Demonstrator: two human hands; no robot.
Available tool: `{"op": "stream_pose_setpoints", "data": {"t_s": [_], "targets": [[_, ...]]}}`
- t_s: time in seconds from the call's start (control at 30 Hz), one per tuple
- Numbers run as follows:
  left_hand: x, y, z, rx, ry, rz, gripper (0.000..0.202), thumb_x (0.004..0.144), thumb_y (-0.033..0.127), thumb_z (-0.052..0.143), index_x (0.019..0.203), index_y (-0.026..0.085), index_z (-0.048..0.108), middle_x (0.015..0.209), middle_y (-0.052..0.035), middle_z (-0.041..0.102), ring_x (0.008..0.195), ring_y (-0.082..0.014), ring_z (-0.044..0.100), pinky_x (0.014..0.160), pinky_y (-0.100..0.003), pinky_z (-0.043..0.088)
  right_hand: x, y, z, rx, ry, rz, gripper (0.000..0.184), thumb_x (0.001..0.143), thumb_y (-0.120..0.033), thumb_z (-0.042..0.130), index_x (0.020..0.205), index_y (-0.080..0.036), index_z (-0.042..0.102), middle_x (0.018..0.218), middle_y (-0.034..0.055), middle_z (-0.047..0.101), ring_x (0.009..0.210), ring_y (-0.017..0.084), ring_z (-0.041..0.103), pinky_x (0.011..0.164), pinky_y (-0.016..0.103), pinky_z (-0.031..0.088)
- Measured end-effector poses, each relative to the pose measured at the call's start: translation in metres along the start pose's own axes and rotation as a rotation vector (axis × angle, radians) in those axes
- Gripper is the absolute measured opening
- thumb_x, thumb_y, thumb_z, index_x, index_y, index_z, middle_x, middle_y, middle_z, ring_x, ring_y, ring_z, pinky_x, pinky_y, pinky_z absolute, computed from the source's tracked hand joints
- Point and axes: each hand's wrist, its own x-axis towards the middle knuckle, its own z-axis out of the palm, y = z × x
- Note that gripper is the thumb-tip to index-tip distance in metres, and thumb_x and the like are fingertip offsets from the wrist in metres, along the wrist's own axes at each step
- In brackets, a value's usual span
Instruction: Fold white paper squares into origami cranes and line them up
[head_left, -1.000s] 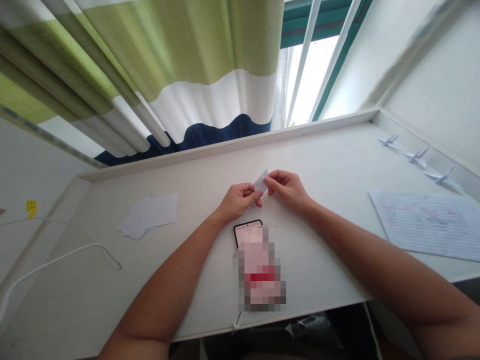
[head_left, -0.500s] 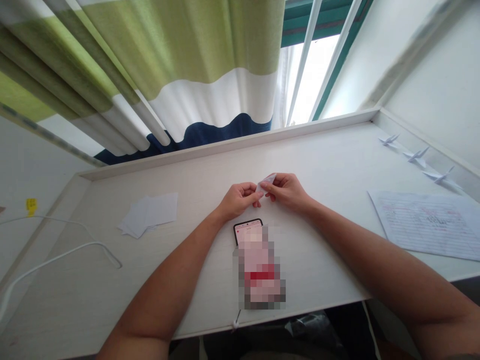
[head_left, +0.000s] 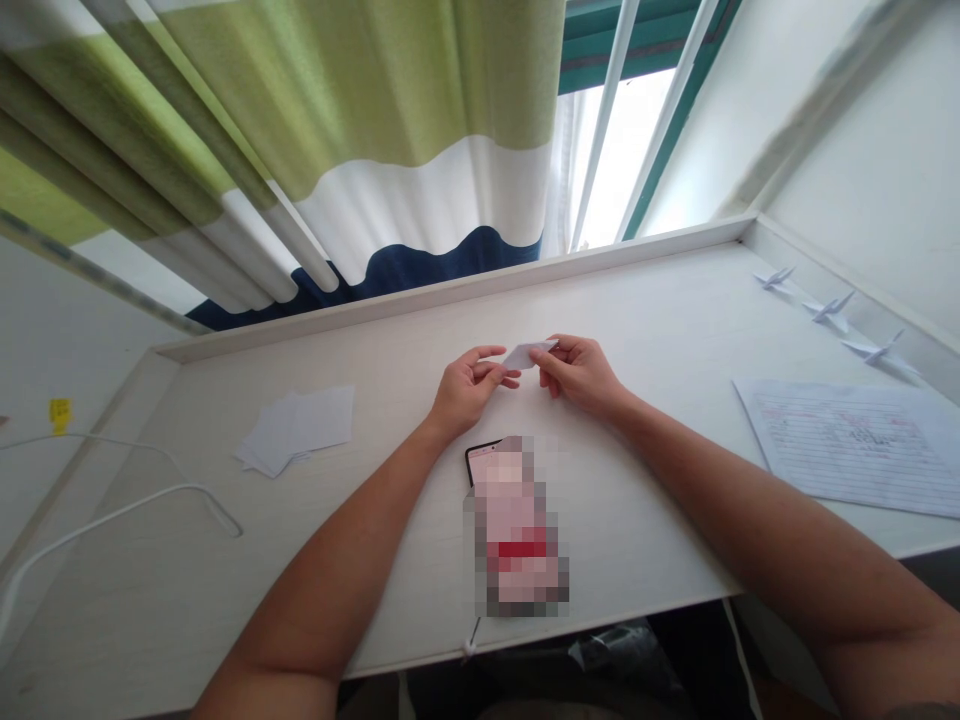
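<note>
The right hand (head_left: 579,372) pinches the folded paper (head_left: 525,356), thumb on top, other fingers curled below. The left hand (head_left: 466,390) lightly holds its left end between thumb and a lower finger, index finger raised. Both forearms (head_left: 341,545) reach in from the near edge of the bench (head_left: 645,520), converging above its middle. Between them, near that edge, lies a smartphone (head_left: 517,530). White paper sheets (head_left: 300,428) lie toward the left edge; folded paper cranes (head_left: 828,308) line the right.

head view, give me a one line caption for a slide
Right hand pinches a folded paper, left hand at its corner, beyond a phone on a white desk.
</note>
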Motion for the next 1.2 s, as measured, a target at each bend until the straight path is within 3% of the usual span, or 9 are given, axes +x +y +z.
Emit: {"op": "stream_pose_setpoints", "data": {"t_s": [0.1,0.2,0.43,0.63,0.77,0.9,1.07,1.2], "targets": [[-0.002,0.001,0.001,0.067,-0.044,-0.036,0.044,0.091,0.046,0.080,0.119,0.016,0.065,0.092,-0.0111,0.085,0.087,-0.0246,0.082,0.091,-0.040,0.060,0.002,0.000,-0.002,-0.095,0.084,-0.045,0.038,0.081,-0.057,0.084,0.083,-0.020,0.074,0.074,0.0033,0.074,0.063,0.015,0.064,0.058,0.030,0.050],[-0.004,0.001,0.002,0.107,-0.063,-0.037,0.034,0.092,0.040,0.079,0.115,0.018,0.066,0.091,-0.0093,0.085,0.094,-0.0241,0.082,0.091,-0.037,0.059,0.004,0.002,-0.003,-0.100,0.069,-0.055,0.033,0.080,-0.052,0.084,0.087,-0.020,0.077,0.088,0.0065,0.079,0.077,0.020,0.069,0.070,0.034,0.056],[0.000,-0.004,0.000,0.152,0.104,0.028,0.035,0.090,0.032,0.076,0.121,0.018,0.066,0.090,-0.0054,0.084,0.090,-0.0207,0.080,0.087,-0.032,0.057,0.007,0.012,-0.004,-0.167,0.028,-0.094,0.029,0.085,-0.049,0.078,0.095,-0.021,0.077,0.092,0.0072,0.080,0.081,0.023,0.070,0.081,0.042,0.057],[0.001,0.001,-0.001,0.311,0.217,0.004,0.034,0.090,0.026,0.073,0.122,0.017,0.071,0.086,-0.0050,0.084,0.090,-0.0220,0.080,0.092,-0.035,0.057,0.006,0.010,-0.006,-0.543,0.006,-0.347,0.021,0.092,-0.032,0.074,0.111,-0.024,0.078,0.116,0.0097,0.079,0.111,0.030,0.069,0.103,0.049,0.052],[0.000,0.002,0.001,0.449,0.212,-0.014,0.024,0.087,0.021,0.072,0.111,0.019,0.075,0.087,-0.0040,0.082,0.086,-0.0218,0.077,0.094,-0.037,0.057,0.007,0.014,-0.005,-0.717,-0.058,-0.324,0.026,0.092,-0.028,0.076,0.118,-0.025,0.078,0.121,0.0097,0.078,0.116,0.032,0.067,0.104,0.050,0.049],[0.000,0.000,0.001,0.638,0.211,0.071,0.019,0.083,0.017,0.072,0.099,0.023,0.078,0.105,-0.0061,0.082,0.109,-0.0278,0.072,0.108,-0.047,0.052,0.007,0.019,-0.003,-0.791,-0.067,-0.287,0.031,0.091,-0.028,0.079,0.121,-0.025,0.078,0.121,0.0096,0.078,0.119,0.033,0.066,0.104,0.050,0.047],[0.000,-0.001,0.002,0.791,0.148,0.128,0.026,0.084,0.013,0.068,0.103,0.025,0.081,0.117,-0.0073,0.079,0.120,-0.0322,0.064,0.114,-0.054,0.046,0.008,0.020,-0.003,-0.796,-0.095,-0.287,0.015,0.094,-0.034,0.076,0.104,-0.025,0.082,0.116,0.0095,0.078,0.114,0.032,0.066,0.103,0.049,0.045],[0.000,-0.002,0.005,0.830,0.147,0.113,0.016,0.089,0.022,0.071,0.099,0.027,0.082,0.120,-0.0073,0.078,0.122,-0.0334,0.061,0.114,-0.056,0.043,0.007,0.019,-0.001,-0.796,-0.103,-0.281,0.017,0.099,-0.034,0.068,0.101,-0.025,0.082,0.116,0.0098,0.078,0.114,0.032,0.064,0.102,0.050,0.043]]}}
